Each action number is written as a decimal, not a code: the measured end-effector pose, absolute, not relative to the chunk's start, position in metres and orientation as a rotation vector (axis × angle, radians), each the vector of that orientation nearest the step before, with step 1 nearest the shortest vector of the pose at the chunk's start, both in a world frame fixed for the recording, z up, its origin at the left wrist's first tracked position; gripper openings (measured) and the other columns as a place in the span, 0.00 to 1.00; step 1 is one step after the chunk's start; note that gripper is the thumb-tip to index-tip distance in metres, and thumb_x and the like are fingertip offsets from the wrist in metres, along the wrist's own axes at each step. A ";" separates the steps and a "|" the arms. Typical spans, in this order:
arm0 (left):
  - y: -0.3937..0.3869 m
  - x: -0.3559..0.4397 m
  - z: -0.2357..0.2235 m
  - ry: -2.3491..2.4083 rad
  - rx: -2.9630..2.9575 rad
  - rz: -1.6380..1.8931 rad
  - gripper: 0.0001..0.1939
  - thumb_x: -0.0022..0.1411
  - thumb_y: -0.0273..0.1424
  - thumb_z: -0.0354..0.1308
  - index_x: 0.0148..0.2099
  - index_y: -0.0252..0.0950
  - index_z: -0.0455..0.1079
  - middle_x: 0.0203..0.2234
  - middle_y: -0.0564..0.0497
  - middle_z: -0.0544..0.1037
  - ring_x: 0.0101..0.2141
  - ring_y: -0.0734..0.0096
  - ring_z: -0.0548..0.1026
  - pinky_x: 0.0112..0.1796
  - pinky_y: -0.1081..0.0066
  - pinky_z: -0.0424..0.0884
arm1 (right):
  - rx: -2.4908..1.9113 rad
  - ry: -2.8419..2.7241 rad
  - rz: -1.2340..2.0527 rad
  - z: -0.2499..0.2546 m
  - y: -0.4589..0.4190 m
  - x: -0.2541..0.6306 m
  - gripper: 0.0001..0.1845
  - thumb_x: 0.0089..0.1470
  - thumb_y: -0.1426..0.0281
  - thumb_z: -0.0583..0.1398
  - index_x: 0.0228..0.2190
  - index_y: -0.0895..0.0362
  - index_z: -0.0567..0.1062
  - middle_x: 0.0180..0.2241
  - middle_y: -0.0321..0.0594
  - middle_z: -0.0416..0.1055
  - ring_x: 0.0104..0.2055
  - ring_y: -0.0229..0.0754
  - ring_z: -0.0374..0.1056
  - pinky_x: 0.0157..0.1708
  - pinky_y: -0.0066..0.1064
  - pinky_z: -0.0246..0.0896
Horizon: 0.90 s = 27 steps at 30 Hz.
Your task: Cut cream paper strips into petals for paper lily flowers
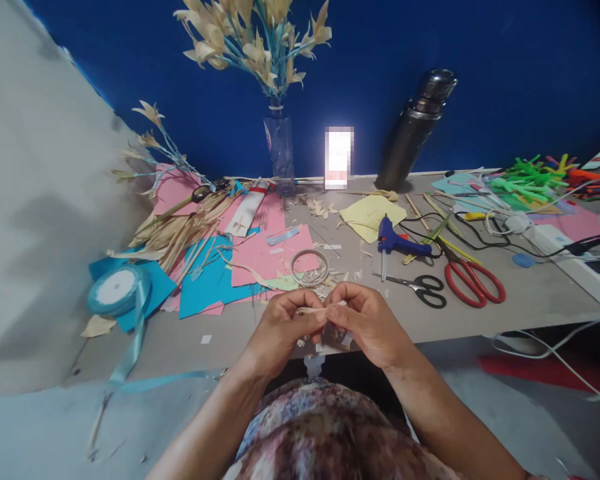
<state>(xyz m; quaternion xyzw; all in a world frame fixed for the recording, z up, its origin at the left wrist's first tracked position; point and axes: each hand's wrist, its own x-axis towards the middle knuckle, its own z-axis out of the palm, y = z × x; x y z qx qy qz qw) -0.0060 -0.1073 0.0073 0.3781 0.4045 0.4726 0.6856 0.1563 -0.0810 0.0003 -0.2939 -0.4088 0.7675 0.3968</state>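
Observation:
My left hand (pixel 285 327) and my right hand (pixel 367 320) meet at the table's front edge, fingers curled and pinched together on a thin pale strip of dried leaf (pixel 314 310) held between them. A roll of clear tape (pixel 310 268) lies on the table just beyond my fingers. Small pale scraps lie scattered around it.
Pink and blue paper sheets (pixel 260 257) and dried husk strips (pixel 180 230) cover the left. A blue ribbon spool (pixel 117 290) trails ribbon off the edge. A blue glue gun (pixel 393 241), black scissors (pixel 423 288), red scissors (pixel 473 280), power strip (pixel 575 257), vase (pixel 279 143) and flask (pixel 415 130) stand beyond.

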 end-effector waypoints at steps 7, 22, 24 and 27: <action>-0.106 -0.005 0.011 0.685 0.700 1.024 0.13 0.54 0.34 0.67 0.27 0.32 0.68 0.14 0.55 0.69 0.17 0.80 0.62 0.25 0.75 0.57 | -0.552 -0.548 2.259 -0.005 -0.079 0.158 0.19 0.44 0.63 0.74 0.22 0.60 0.71 0.17 0.27 0.58 0.19 0.26 0.50 0.20 0.17 0.51; -0.111 0.004 -0.002 0.536 0.638 1.106 0.15 0.49 0.33 0.69 0.26 0.34 0.64 0.15 0.55 0.70 0.16 0.78 0.65 0.22 0.76 0.56 | -0.574 -0.846 2.038 0.005 -0.092 0.159 0.16 0.48 0.65 0.71 0.31 0.57 0.71 0.27 0.35 0.76 0.26 0.41 0.75 0.29 0.31 0.70; -0.110 0.003 -0.002 0.497 0.618 1.067 0.15 0.49 0.37 0.68 0.28 0.34 0.65 0.17 0.52 0.73 0.18 0.74 0.69 0.24 0.74 0.61 | -0.565 -0.878 2.033 0.004 -0.091 0.160 0.15 0.50 0.64 0.70 0.32 0.57 0.70 0.25 0.36 0.77 0.25 0.42 0.76 0.28 0.32 0.70; -0.108 0.003 0.002 0.637 0.704 1.029 0.16 0.51 0.39 0.68 0.31 0.33 0.68 0.20 0.50 0.76 0.22 0.71 0.71 0.27 0.71 0.65 | -0.636 -0.957 1.927 0.001 -0.091 0.160 0.14 0.52 0.65 0.69 0.32 0.56 0.70 0.22 0.36 0.76 0.23 0.42 0.74 0.26 0.31 0.68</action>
